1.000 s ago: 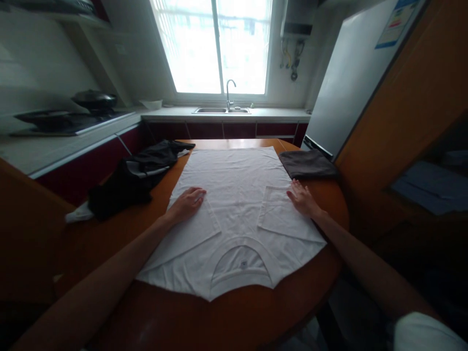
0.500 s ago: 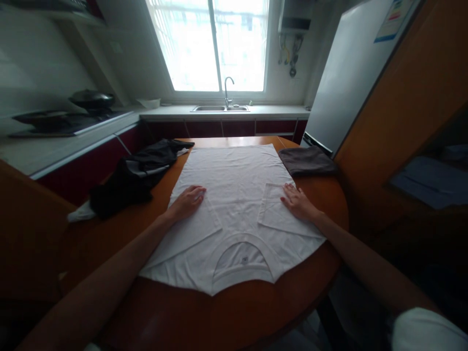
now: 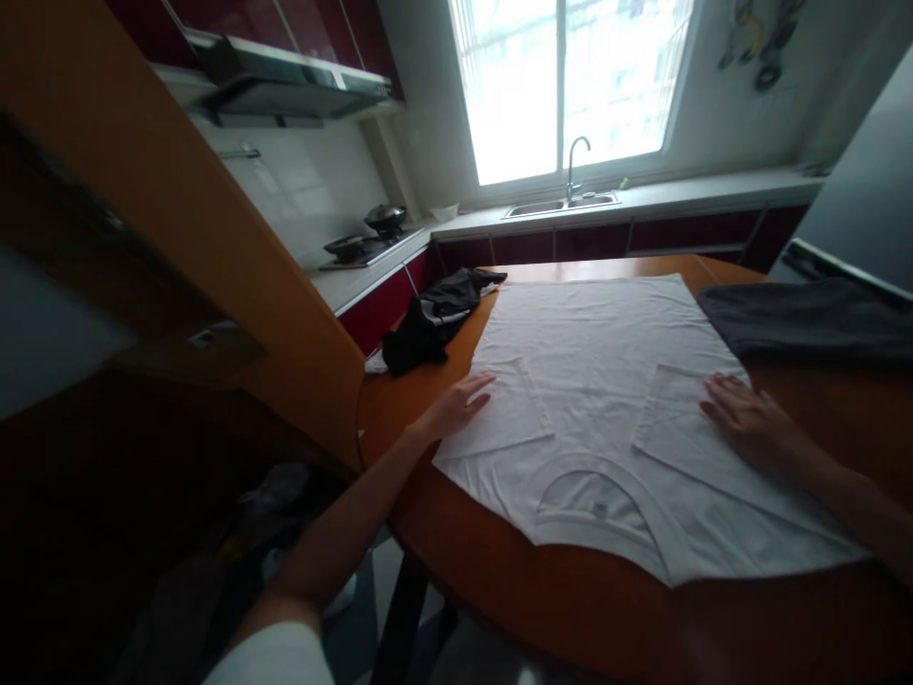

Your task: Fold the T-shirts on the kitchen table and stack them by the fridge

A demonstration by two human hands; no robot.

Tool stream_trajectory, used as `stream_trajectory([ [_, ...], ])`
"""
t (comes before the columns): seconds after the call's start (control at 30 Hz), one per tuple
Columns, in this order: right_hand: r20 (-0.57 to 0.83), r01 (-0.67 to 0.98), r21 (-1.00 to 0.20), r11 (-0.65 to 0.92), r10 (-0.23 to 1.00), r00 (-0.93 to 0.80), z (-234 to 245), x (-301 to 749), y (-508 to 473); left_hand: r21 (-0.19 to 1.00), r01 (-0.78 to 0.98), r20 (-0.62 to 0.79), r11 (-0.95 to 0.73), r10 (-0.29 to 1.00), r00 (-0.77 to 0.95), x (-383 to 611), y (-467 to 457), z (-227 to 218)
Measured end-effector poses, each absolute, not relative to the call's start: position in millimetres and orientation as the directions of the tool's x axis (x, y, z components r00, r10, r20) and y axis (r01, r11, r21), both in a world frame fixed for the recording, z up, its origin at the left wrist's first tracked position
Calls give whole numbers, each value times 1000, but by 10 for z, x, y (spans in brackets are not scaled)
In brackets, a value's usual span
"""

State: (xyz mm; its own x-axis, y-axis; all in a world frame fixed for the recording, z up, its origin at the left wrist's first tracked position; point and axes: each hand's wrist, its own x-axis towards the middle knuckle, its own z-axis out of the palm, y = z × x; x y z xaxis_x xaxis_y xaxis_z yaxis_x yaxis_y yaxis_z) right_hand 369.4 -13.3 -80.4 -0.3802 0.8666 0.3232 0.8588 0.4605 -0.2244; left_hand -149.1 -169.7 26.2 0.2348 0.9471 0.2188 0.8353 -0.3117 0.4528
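Note:
A white T-shirt [image 3: 606,381] lies spread flat on a round wooden table [image 3: 514,590], collar toward me and both sleeves folded inward. My left hand [image 3: 456,407] lies flat with fingers stretched out at the shirt's left edge, on the folded left sleeve. My right hand [image 3: 742,419] rests flat and open on the folded right sleeve. Neither hand grips anything.
A crumpled black garment [image 3: 435,319] lies at the table's far left edge. A folded dark grey cloth [image 3: 813,319] sits at the far right. A wooden panel [image 3: 178,228] stands left of the table. Behind are a counter with sink [image 3: 563,202], stove [image 3: 363,245] and window.
The view has swung to the left, so the table now sits right of centre. My left hand slid outward to the shirt's left edge; my right hand stays on the right sleeve.

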Motion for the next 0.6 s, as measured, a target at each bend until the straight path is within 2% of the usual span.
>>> stream_trajectory([
  [0.07, 350, 854, -219, 472, 855, -382, -834, 3717, -117, 362, 877, 105, -317, 948, 300, -1463, -1883, 148],
  [0.17, 365, 848, -217, 483, 846, -389, -810, 3698, -130, 256, 922, 4, -289, 954, 298, -1467, -2050, 81],
  [0.37, 320, 875, -194, 444, 872, -371, -472, 3563, -314, 215, 935, 23, -282, 959, 284, -1500, -2078, 80],
  [0.5, 333, 861, -123, 493, 838, -432, -307, 3537, -538, 224, 930, 49, -293, 956, 289, -1518, -2041, 54],
  [0.6, 268, 848, -130, 514, 841, -469, -322, 3546, -685, 220, 930, 45, -295, 955, 293, -1543, -2027, 39],
])
